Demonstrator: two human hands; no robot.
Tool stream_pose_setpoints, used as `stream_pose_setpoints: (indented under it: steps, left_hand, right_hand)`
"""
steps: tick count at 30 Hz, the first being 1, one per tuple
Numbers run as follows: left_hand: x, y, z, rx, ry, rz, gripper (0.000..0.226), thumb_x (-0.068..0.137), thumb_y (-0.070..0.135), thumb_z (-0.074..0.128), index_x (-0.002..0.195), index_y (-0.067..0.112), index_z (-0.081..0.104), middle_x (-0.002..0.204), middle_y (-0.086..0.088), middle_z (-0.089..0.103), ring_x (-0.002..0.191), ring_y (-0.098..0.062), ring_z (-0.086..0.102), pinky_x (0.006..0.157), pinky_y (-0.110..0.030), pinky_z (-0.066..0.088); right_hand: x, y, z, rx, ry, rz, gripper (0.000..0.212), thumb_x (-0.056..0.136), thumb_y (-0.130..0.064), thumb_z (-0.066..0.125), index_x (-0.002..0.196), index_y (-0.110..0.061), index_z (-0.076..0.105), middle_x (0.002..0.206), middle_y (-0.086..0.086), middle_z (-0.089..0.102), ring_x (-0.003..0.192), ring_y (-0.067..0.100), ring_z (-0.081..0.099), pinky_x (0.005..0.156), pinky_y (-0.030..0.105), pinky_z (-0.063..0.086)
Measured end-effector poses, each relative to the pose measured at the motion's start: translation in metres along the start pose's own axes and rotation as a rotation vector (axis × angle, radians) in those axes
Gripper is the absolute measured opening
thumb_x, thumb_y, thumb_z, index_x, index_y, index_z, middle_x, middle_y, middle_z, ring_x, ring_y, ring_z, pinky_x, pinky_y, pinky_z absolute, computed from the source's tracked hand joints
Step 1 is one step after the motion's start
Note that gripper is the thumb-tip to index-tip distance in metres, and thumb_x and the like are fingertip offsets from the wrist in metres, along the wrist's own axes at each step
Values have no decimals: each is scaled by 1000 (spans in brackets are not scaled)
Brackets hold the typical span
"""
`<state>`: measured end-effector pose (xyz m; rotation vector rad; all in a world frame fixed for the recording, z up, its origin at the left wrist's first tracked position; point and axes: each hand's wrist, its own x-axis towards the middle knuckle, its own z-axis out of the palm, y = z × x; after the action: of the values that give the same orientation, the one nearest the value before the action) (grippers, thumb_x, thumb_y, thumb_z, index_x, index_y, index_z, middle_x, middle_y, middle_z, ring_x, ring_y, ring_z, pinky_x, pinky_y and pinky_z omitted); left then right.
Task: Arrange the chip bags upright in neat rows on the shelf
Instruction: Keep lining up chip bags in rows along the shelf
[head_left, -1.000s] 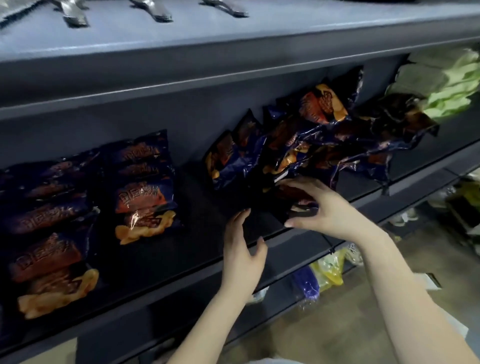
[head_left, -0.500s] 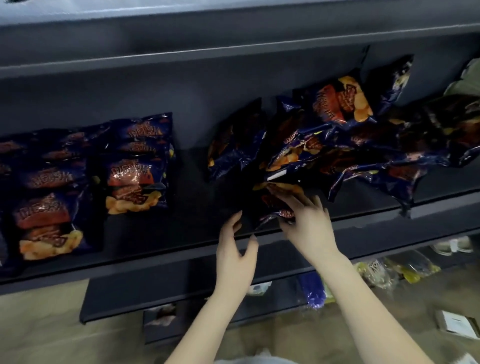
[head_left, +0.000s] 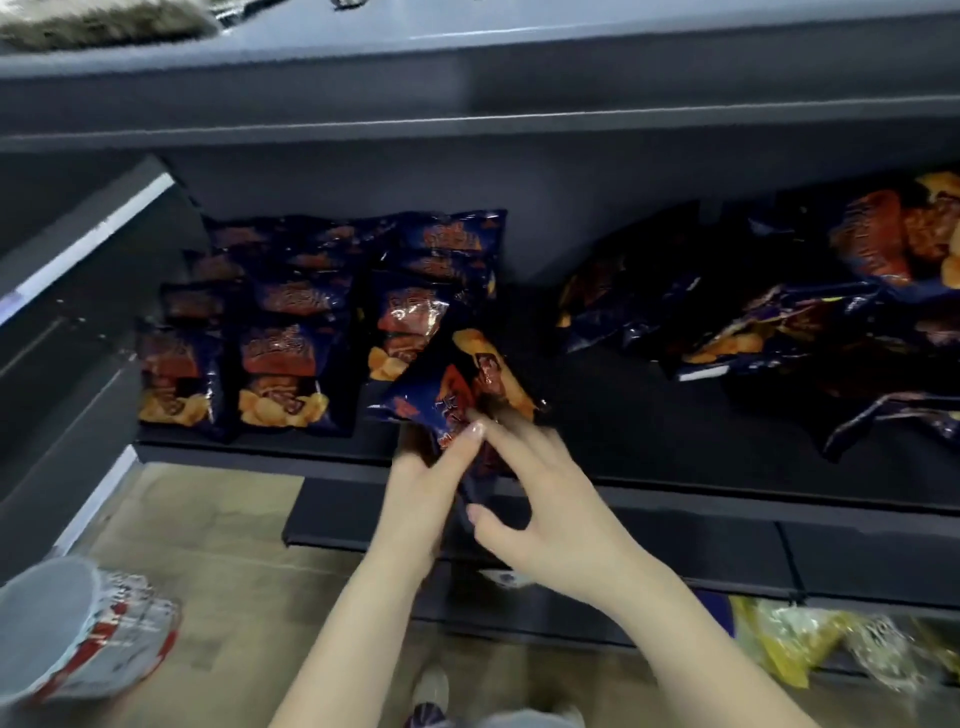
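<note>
A dark blue chip bag (head_left: 460, 382) with orange chips printed on it is tilted over the front edge of the dark shelf (head_left: 649, 483). My left hand (head_left: 423, 486) grips its lower left side, thumb across the front. My right hand (head_left: 540, 506) holds its lower right part, fingers on the bag. Left of it, upright bags (head_left: 283, 374) stand in neat rows. To the right lies a loose heap of the same bags (head_left: 769, 322), leaning and overlapping.
A bare stretch of shelf lies between the rows and the heap. A lower shelf (head_left: 675, 556) juts out beneath, with yellow packets (head_left: 789, 644) at the lower right. A grey and red package (head_left: 88, 629) sits at the lower left. Tan floor is below.
The view has swung left. Both hands have taken one bag out of the heap and carried it left, up against the upright rows; the left hand, open before, now grips it.
</note>
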<state>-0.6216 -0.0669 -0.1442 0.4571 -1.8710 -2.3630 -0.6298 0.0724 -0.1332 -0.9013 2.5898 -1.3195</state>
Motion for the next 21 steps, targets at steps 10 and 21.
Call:
stream_pose_setpoints:
  steps: [10, 21]
  left_hand:
    - [34, 45, -100, 288, -467, -450, 52, 66, 30, 76, 112, 10, 62, 105, -15, 70, 97, -31, 67, 84, -39, 52]
    - [48, 52, -121, 496, -554, -260, 46, 73, 46, 74, 111, 27, 56, 102, 11, 71, 95, -3, 66, 73, -16, 51]
  right_hand:
    - [51, -7, -23, 16, 76, 22, 52, 80, -37, 70, 130, -33, 53, 131, -19, 52, 122, -5, 43, 100, 12, 36]
    - [69, 6, 18, 298, -359, 251, 33, 74, -25, 79, 96, -41, 60, 95, -26, 69, 92, -6, 64, 76, 10, 49]
